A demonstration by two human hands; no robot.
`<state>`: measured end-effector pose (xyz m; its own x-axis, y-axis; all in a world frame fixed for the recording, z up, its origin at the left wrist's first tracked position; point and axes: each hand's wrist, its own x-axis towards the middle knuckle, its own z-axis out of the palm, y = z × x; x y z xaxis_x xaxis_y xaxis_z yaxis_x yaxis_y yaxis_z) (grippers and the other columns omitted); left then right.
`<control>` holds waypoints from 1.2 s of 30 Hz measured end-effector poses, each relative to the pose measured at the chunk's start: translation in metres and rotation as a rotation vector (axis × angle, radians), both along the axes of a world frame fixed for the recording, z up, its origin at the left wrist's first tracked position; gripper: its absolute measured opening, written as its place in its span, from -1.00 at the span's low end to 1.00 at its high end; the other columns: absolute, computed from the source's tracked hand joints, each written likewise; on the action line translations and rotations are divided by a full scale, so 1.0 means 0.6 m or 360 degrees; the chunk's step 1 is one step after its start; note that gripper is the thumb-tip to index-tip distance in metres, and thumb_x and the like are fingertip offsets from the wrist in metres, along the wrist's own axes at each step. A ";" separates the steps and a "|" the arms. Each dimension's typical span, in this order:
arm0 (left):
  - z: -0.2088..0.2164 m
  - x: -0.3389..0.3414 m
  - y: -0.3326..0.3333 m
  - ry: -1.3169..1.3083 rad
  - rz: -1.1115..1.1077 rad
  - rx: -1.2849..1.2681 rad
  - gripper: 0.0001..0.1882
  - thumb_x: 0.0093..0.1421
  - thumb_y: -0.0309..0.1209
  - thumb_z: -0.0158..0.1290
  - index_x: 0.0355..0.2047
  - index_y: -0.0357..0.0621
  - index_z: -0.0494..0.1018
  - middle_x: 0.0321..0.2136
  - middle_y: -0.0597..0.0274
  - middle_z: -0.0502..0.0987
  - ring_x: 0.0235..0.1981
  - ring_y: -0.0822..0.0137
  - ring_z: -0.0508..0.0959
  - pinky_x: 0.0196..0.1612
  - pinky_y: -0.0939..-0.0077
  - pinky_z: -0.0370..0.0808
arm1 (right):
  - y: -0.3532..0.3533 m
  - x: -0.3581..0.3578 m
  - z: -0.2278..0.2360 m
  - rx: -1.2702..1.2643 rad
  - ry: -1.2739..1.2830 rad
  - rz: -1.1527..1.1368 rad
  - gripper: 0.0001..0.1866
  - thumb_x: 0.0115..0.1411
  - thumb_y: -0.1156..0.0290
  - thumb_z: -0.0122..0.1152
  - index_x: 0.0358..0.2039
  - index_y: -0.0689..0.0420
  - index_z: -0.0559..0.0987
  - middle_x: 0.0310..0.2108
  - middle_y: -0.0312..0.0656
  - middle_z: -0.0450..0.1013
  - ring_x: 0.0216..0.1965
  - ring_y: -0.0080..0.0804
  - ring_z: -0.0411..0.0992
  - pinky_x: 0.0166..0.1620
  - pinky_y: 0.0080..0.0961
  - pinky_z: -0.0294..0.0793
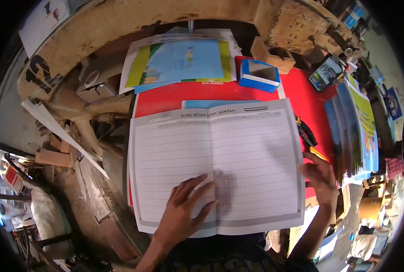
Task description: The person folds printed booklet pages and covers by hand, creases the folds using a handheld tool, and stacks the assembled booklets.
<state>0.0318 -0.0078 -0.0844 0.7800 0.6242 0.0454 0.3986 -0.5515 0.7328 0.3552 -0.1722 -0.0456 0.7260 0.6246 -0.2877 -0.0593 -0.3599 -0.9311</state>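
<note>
A ledger booklet (251, 181) lies spread open before me, its white pages ruled into tables inside a grey border. Over its lower middle, close to the fold, is my left hand (183, 206), fingers apart and nothing in them; whether the fingertips press the paper is hard to tell. At the booklet's right edge is my right hand (320, 179), its fingers bent but spread, with no object visible between them. Under the booklet is a red board (165, 97). Part of a light blue sheet (197, 104) shows past the booklet's top edge.
Printed blue and green sheets (188, 59) are piled at the back. Nearby sits a blue box (258, 76). To the right are a tall stack of booklets (353, 131), a phone (326, 73) and a black-and-yellow tool (307, 133). Wood scraps (52, 157) lie at left.
</note>
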 end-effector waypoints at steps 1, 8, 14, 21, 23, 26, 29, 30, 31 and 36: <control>-0.011 0.016 0.001 0.0017 -0.0106 0.0046 -0.42 0.22 -0.35 0.29 0.26 0.01 0.44 0.36 0.04 0.31 0.37 -0.01 0.31 0.41 -0.04 0.24 | -0.001 0.001 -0.008 -0.0213 -0.0247 0.0190 -0.58 0.26 0.21 0.38 0.00 0.22 0.57 -0.33 -0.06 0.63 -0.31 -0.38 0.64 -0.32 -0.43 0.63; -0.029 0.060 0.033 0.0396 -0.0327 0.0505 -0.22 0.29 0.00 0.18 0.44 0.08 0.24 0.51 -0.08 0.00 0.53 -0.10 -0.05 0.48 -0.25 -0.13 | 0.014 0.060 -0.041 -0.0308 -0.1218 -0.0036 -0.75 0.15 0.46 0.47 -0.18 0.24 0.65 -0.32 -0.06 0.66 -0.31 -0.28 0.68 -0.18 -0.35 0.65; -0.042 0.070 0.023 0.0409 -0.0336 0.0650 -0.17 0.29 0.06 0.15 0.47 0.06 0.17 0.51 -0.12 -0.03 0.52 -0.20 -0.06 0.45 -0.31 -0.14 | 0.010 0.146 -0.071 -0.0170 -0.1745 0.0081 -0.81 0.19 0.47 0.42 -0.22 0.24 0.65 -0.24 -0.03 0.64 -0.17 -0.06 0.63 -0.08 -0.25 0.59; -0.048 0.067 0.030 0.0436 -0.0322 0.0628 -0.17 0.31 0.09 0.12 0.46 0.02 0.18 0.50 -0.12 0.00 0.52 -0.17 -0.05 0.45 -0.31 -0.13 | 0.021 0.169 -0.045 -0.0278 -0.1541 0.0230 -0.67 0.14 0.29 0.51 -0.25 0.27 0.63 -0.30 0.03 0.62 -0.21 -0.02 0.63 -0.09 -0.20 0.59; -0.051 0.061 0.031 0.0417 -0.0325 0.0659 -0.17 0.30 0.11 0.11 0.45 0.01 0.19 0.49 -0.12 0.02 0.52 -0.16 -0.05 0.46 -0.29 -0.15 | -0.008 0.159 -0.042 -0.0472 -0.1525 0.0343 -0.55 0.09 0.17 0.57 -0.22 0.28 0.63 -0.29 0.02 0.63 -0.22 -0.07 0.64 -0.10 -0.22 0.61; -0.047 0.062 0.032 0.0411 -0.0322 0.0618 -0.18 0.30 0.12 0.12 0.44 0.01 0.22 0.49 -0.12 0.03 0.53 -0.15 -0.07 0.47 -0.26 -0.17 | -0.040 0.157 -0.068 -0.0497 -0.1655 0.0544 -0.56 0.14 0.16 0.54 -0.19 0.28 0.64 -0.26 0.00 0.63 -0.26 -0.06 0.62 -0.12 -0.21 0.61; -0.044 0.064 0.032 0.0406 -0.0324 0.0585 -0.19 0.29 0.10 0.14 0.43 0.02 0.24 0.49 -0.12 0.02 0.53 -0.14 -0.06 0.47 -0.25 -0.16 | -0.041 0.142 -0.045 -0.0501 -0.1225 0.0413 -0.58 0.20 0.20 0.49 -0.13 0.28 0.61 -0.30 -0.13 0.58 -0.33 -0.31 0.57 -0.20 -0.33 0.61; -0.043 0.066 0.032 0.0423 -0.0298 0.0579 -0.19 0.29 0.10 0.14 0.43 0.02 0.24 0.49 -0.12 0.02 0.53 -0.14 -0.06 0.47 -0.25 -0.16 | -0.038 0.137 -0.046 -0.0438 -0.0892 0.0222 -0.61 0.24 0.23 0.45 -0.11 0.29 0.60 -0.33 -0.19 0.55 -0.35 -0.40 0.54 -0.22 -0.37 0.60; -0.042 0.068 0.031 0.0416 -0.0298 0.0560 -0.19 0.28 0.10 0.15 0.43 0.03 0.25 0.49 -0.11 0.03 0.53 -0.13 -0.06 0.47 -0.25 -0.16 | -0.033 0.134 -0.057 0.0032 -0.0607 0.0128 -0.61 0.31 0.22 0.34 -0.06 0.31 0.56 -0.35 -0.24 0.50 -0.35 -0.50 0.50 -0.29 -0.42 0.58; -0.042 0.075 0.033 0.0378 -0.0294 0.0538 -0.17 0.25 0.09 0.18 0.43 0.05 0.24 0.49 -0.07 0.03 0.53 -0.10 -0.05 0.48 -0.23 -0.15 | 0.034 0.071 -0.049 0.0424 0.0169 0.0119 -0.60 0.21 0.29 0.32 -0.02 0.25 0.56 -0.34 -0.25 0.48 -0.30 -0.47 0.46 -0.35 -0.42 0.58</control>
<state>0.0768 0.0122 -0.1094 0.8902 0.4546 0.0291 0.4066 -0.8218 0.3992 0.3977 -0.1518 -0.0748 0.6498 0.7389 -0.1785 -0.1439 -0.1109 -0.9834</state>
